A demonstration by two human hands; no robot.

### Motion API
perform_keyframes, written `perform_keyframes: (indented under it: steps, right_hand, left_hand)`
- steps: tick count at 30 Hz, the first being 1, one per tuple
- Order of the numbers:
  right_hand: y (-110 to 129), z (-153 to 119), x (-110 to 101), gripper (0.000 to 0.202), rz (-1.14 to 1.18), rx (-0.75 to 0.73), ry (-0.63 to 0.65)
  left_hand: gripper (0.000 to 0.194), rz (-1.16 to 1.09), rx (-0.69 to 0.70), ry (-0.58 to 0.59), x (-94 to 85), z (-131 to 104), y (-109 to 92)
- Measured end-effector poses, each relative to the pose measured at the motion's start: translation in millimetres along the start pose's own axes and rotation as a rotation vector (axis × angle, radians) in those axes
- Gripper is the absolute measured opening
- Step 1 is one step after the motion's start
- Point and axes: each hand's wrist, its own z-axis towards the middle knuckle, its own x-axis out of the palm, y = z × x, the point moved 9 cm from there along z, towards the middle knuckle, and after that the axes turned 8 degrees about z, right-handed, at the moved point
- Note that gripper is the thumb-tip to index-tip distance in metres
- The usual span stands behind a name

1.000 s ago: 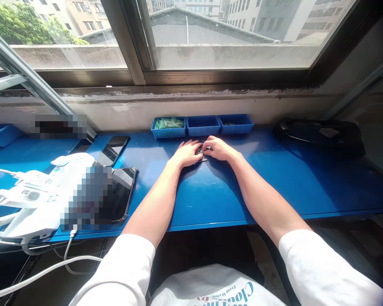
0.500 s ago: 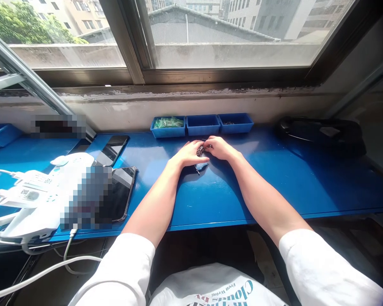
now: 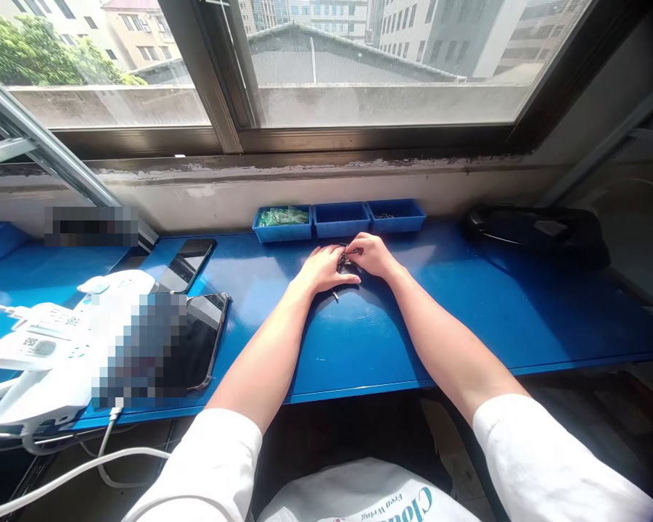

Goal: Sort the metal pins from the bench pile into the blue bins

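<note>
My left hand point(image 3: 324, 270) lies palm down on the blue table, its fingers stretched forward and the thumb pointing right. Between it and my right hand is a small heap of thin dark pieces point(image 3: 344, 262), screw-like but too small to name surely. My right hand point(image 3: 371, 254) pinches at the heap with thumb and forefinger together, a thin dark piece showing at the tips. One loose thin piece point(image 3: 336, 296) with a shiny end lies just below my left hand. The fingers cover part of the heap.
Behind my hands stand three blue bins: the left bin point(image 3: 283, 233) holds green-tinted packets, the right bin point(image 3: 396, 222) some small dark pieces, beside the middle bin point(image 3: 342, 229). Phones point(image 3: 193, 262) and a white power strip point(image 3: 59, 370) lie left, a black bag point(image 3: 538, 235) right.
The bluish patch beside the heap no longer shows, and my left thumb sits further right. My right hand has shifted slightly, still pinching at the heap. The view has tilted a little.
</note>
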Motion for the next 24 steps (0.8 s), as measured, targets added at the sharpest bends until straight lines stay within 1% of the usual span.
perform_keyframes:
  steps: [2, 4, 6, 10, 12, 15, 18, 24]
  right_hand:
    - [1.8, 0.1, -5.9, 0.011, 0.024, 0.017, -0.048]
    - [1.0, -0.1, -10.5, 0.013, 0.093, 0.068, -0.086]
    - [-1.7, -0.3, -11.9, 0.018, 0.218, 0.131, -0.105]
    - [-8.2, -0.3, -6.9, 0.031, 0.530, 0.241, -0.117]
    - [-10.5, -0.7, -4.5, 0.034, 0.605, 0.280, -0.125]
    - [-9.4, -0.9, -3.3, 0.037, 0.585, 0.288, -0.118]
    - [-7.3, -1.0, -3.5, 0.041, 0.557, 0.271, -0.112]
    - [-9.6, -0.1, -2.2, 0.047, 0.543, 0.282, -0.119]
  left_hand:
    - [0.067, 0.006, -0.026, -0.061, -4.6, 1.9, 0.4]
    - [0.060, -0.007, -0.029, -0.122, -10.1, 3.3, 0.7]
    - [0.054, -0.034, -0.019, -0.179, -15.9, 3.7, 1.6]
    - [0.031, -0.087, -0.026, -0.269, -25.4, 1.9, 6.9]
    - [0.027, -0.096, -0.036, -0.307, -28.5, 0.6, 9.2]
    - [0.025, -0.100, -0.050, -0.350, -31.6, -0.9, 10.9]
    - [0.026, -0.104, -0.072, -0.368, -33.0, -1.5, 12.4]
    - [0.026, -0.113, -0.103, -0.350, -33.1, -1.5, 16.7]
